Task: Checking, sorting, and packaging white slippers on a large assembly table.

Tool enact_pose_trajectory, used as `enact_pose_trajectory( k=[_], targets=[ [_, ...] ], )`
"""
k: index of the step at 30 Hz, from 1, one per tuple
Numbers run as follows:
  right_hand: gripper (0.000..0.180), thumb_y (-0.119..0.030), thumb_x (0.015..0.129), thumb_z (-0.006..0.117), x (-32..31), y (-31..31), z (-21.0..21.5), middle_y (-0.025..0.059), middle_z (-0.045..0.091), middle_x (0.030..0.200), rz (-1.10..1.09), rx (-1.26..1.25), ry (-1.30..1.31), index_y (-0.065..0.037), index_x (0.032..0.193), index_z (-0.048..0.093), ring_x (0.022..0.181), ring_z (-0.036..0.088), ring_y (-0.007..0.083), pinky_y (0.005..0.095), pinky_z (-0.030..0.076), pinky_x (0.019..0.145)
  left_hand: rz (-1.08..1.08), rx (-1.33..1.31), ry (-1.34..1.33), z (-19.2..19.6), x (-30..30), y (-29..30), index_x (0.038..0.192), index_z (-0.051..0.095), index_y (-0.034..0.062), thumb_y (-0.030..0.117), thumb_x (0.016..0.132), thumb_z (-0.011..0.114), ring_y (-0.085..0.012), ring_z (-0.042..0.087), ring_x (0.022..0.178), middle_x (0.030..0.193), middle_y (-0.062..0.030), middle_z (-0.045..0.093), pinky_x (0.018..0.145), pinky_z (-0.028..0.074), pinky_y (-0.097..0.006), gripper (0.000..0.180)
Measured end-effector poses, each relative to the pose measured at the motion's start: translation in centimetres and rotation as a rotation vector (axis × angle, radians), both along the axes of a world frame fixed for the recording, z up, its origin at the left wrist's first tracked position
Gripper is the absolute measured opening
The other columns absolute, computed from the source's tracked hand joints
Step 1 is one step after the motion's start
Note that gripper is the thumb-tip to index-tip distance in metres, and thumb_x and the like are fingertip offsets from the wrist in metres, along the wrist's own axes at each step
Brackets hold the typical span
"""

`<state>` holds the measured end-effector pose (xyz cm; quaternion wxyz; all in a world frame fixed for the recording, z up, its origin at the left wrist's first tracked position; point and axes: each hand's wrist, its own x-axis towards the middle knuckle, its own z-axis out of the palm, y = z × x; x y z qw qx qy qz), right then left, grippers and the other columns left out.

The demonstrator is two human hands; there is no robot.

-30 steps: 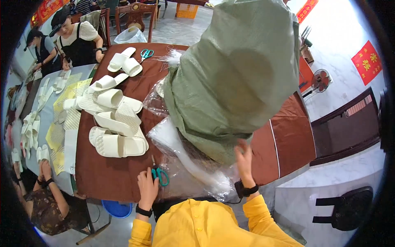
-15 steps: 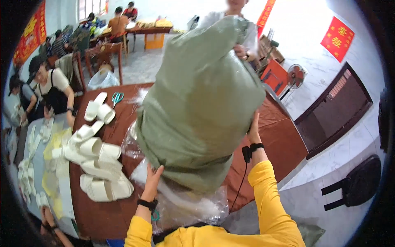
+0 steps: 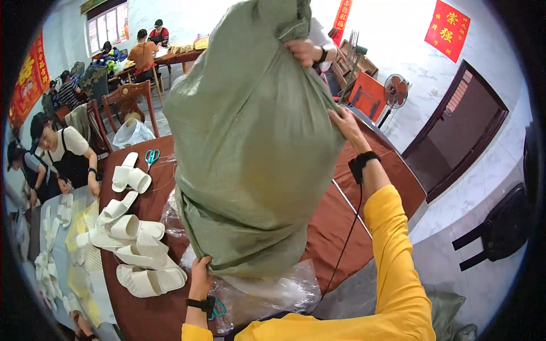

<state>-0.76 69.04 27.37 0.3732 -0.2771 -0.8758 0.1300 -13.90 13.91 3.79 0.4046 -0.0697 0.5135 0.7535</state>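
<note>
A large, bulging grey-green woven sack point(image 3: 250, 153) stands over the brown-covered table in front of me. My left hand point(image 3: 200, 279) pinches its lower left corner. Higher up, on the sack's right edge, my right hand point(image 3: 348, 128) grips a fold of the fabric. A co-worker's hand point(image 3: 303, 52) clutches the gathered top from the far side; the sack hides most of that person. Clear plastic bags point(image 3: 278, 292) lie under and before the sack. Close to my left wrist is a teal scissors handle point(image 3: 218, 310), partly hidden.
Several white slippers point(image 3: 136, 230) are piled left of the sack, with teal scissors point(image 3: 152, 158) beyond them. A grey table point(image 3: 51, 207) at left holds more slippers, and co-workers stand there. A black cable point(image 3: 341, 250) hangs from my right wrist. A fan point(image 3: 396, 91) stands at back right.
The sack has risen and shifted slightly left. My right hand has moved up along its edge and now grips a fold. The co-worker's hand has moved to the sack's gathered top.
</note>
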Motion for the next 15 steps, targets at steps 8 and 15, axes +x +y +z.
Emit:
enact_pose_trajectory(
  k=[8, 15],
  targets=[
    [0.039, -0.034, 0.100, 0.042, -2.7, -0.4, 22.9, 0.0191, 0.068, 0.107, -0.191, 0.920, 0.103, -0.004, 0.116, 0.062, 0.099, 0.065, 0.0359, 0.0431, 0.050, 0.085, -0.043, 0.127, 0.127, 1.7, 1.1, -2.4, 0.120, 0.060, 0.0017, 0.017, 0.094, 0.061, -0.0133, 0.059, 0.097, 0.112, -0.0034, 0.063, 0.082, 0.045, -0.026, 0.030],
    [0.032, -0.025, 0.098, 0.055, -6.3, -7.7, 36.2, 0.0093, 0.068, 0.106, 0.487, -0.211, 0.687, 0.002, 0.112, 0.065, 0.096, 0.062, 0.0205, 0.0331, 0.047, 0.090, -0.070, 0.256, 0.358, 0.8, -1.6, 1.2, 0.122, 0.059, 0.0013, 0.015, 0.096, 0.058, -0.0174, 0.053, 0.115, 0.122, -0.0049, 0.060, 0.100, 0.041, -0.032, 0.030]
  ],
)
